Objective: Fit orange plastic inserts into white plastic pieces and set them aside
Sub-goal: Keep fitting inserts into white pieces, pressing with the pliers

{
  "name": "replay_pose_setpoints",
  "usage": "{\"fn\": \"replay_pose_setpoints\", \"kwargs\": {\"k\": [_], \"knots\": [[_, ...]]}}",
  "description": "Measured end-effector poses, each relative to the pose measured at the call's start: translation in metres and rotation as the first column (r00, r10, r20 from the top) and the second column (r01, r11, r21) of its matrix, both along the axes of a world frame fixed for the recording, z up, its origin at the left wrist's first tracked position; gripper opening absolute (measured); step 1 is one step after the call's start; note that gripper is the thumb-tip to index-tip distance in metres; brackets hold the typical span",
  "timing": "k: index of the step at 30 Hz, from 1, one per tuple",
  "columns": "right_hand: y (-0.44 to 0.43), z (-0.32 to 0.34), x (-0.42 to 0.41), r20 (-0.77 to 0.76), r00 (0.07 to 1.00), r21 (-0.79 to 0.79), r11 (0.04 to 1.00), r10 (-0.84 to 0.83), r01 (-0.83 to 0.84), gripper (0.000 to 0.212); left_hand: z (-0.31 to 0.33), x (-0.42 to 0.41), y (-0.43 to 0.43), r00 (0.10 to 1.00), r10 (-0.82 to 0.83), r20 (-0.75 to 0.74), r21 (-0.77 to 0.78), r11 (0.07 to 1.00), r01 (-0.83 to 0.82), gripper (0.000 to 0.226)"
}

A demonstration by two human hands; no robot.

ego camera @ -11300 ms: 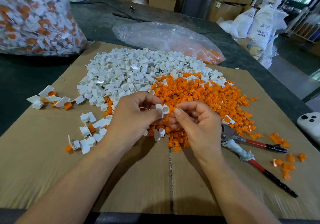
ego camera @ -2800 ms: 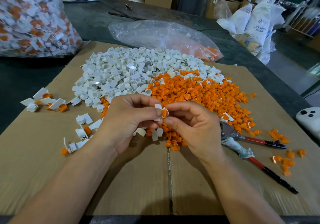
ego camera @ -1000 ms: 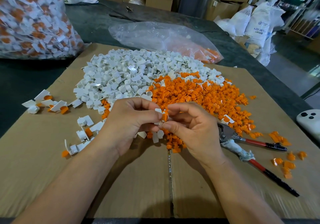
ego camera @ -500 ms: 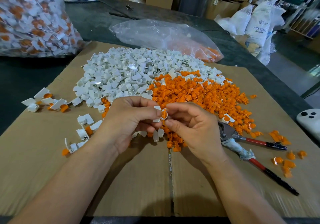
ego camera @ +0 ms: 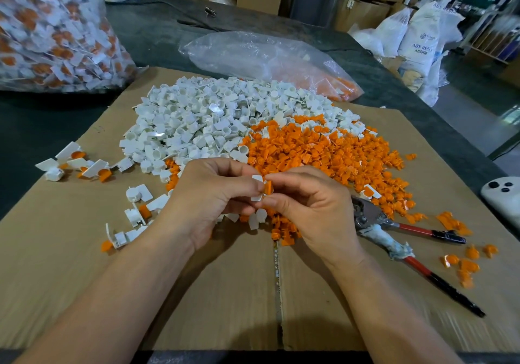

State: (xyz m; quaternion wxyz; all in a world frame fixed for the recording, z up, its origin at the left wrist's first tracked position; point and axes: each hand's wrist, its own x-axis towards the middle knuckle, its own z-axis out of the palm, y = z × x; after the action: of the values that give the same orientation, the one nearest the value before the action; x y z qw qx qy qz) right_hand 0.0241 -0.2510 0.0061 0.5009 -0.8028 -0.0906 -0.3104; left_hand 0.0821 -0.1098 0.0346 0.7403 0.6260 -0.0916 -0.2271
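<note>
Orange insert [ego camera: 268, 187] and white piece [ego camera: 257, 179] meet between both hands above the cardboard sheet [ego camera: 225, 293]. Finished assemblies [ego camera: 81, 164] lie at far left. Left hand [ego camera: 213, 194] pinches the white piece; right hand [ego camera: 312, 203] pinches the orange insert against it. Behind lie the white pile [ego camera: 213, 121] and orange pile [ego camera: 332, 152]. Pliers [ego camera: 408, 240] rest at right.

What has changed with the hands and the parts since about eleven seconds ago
Then the left hand held a bare white piece; now the right hand presses an orange insert against it, both hands pinching at mid-cardboard. Unchanged: the white pile, orange pile, finished pieces on the left and pliers.
</note>
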Motion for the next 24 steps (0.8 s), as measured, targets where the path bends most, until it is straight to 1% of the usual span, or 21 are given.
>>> {"fn": "replay_pose_setpoints", "kwargs": {"k": [5,12,17,19,21,22,24], "knots": [[0.0,0.001,-0.001,0.023,1.0,-0.048,0.999,-0.015,0.016,0.032,0.0,0.001,-0.001,1.0,-0.004,0.009,-0.001,1.0,0.004,0.027],[0.0,0.001,-0.002,0.025,1.0,-0.046,0.999,-0.006,0.007,0.031,0.0,0.0,-0.001,1.0,-0.005,0.014,-0.008,1.0,0.005,0.027],[0.001,0.003,-0.003,0.001,1.0,-0.027,1.0,-0.011,0.012,0.033,0.0,0.0,-0.001,1.0,-0.002,0.022,-0.021,1.0,0.003,0.028],[0.004,0.009,-0.006,-0.047,0.999,0.011,1.0,-0.004,0.005,0.033,0.0,0.0,-0.001,1.0,0.008,0.017,-0.036,0.999,-0.008,0.025],[-0.002,0.019,-0.012,-0.093,0.995,0.024,0.999,-0.045,0.048,0.032,0.001,0.0,0.0,1.0,0.027,0.009,-0.06,0.998,-0.026,0.023],[-0.008,0.025,-0.017,-0.112,0.99,0.006,0.996,-0.09,0.091,0.03,0.001,0.0,0.0,1.0,0.028,0.005,-0.072,0.997,-0.028,0.022],[-0.029,0.039,-0.032,-0.176,0.96,-0.084,0.975,-0.216,0.204,0.026,0.001,0.0,0.001,1.0,0.026,0.002,-0.097,0.995,-0.026,0.016]]}}
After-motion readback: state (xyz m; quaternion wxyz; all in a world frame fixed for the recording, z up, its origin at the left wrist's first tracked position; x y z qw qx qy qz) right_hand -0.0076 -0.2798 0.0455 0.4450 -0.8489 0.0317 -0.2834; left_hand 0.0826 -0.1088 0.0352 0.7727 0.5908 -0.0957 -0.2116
